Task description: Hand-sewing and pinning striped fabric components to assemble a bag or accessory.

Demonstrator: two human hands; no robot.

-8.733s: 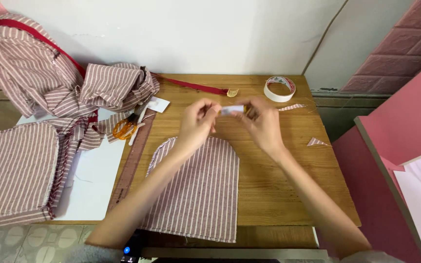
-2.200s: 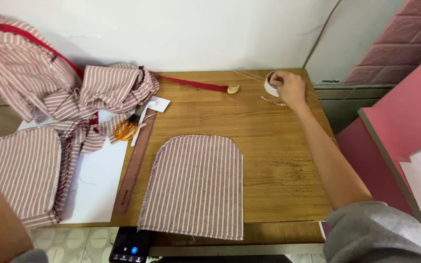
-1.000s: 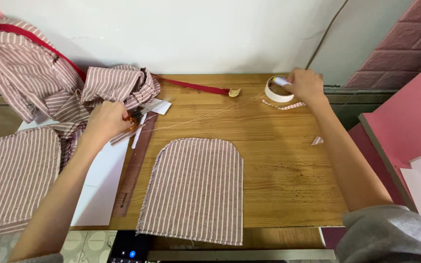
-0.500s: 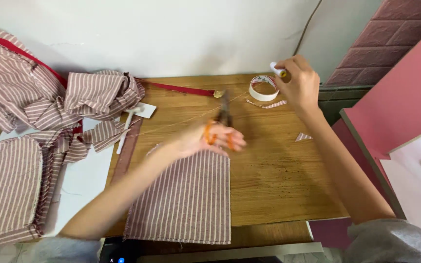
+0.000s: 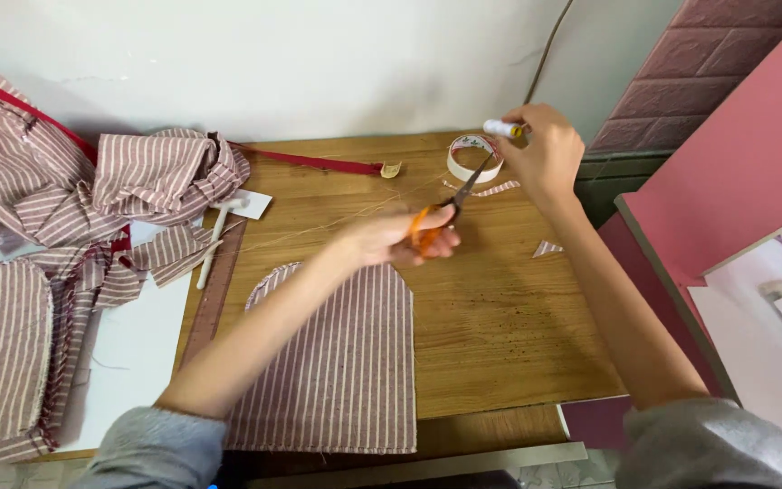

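The left hand (image 5: 391,240) is gripping a pair of orange-handled scissors (image 5: 441,217), its fingers curled through the loops, and is holding them just above the wooden counter (image 5: 500,317). The blades are pointing up and away toward the roll of tape (image 5: 474,159), with their tips near that roll. Whether the blades are parted or closed is too blurred to tell.

The right hand (image 5: 545,154) is hovering just to the right of the roll of tape, pinching a small white strip (image 5: 501,129) between thumb and fingertips, the other fingers folded in. That strip is sitting above the roll, off the counter.

Nearer the person than the roll of tape, a striped piece of fabric (image 5: 337,371) with a rounded top is lying flat on the counter, partly under the left forearm. A scrap of striped cloth (image 5: 547,247) is lying below and to the right of the roll, and another narrow scrap (image 5: 491,189) is lying just beside it. A wooden ruler (image 5: 214,294) is lying far to the left of the roll, along the counter's edge, with a heap of striped fabric (image 5: 65,190) beyond it. A red ribbon (image 5: 319,163) is stretching along the back of the counter, left of the roll.
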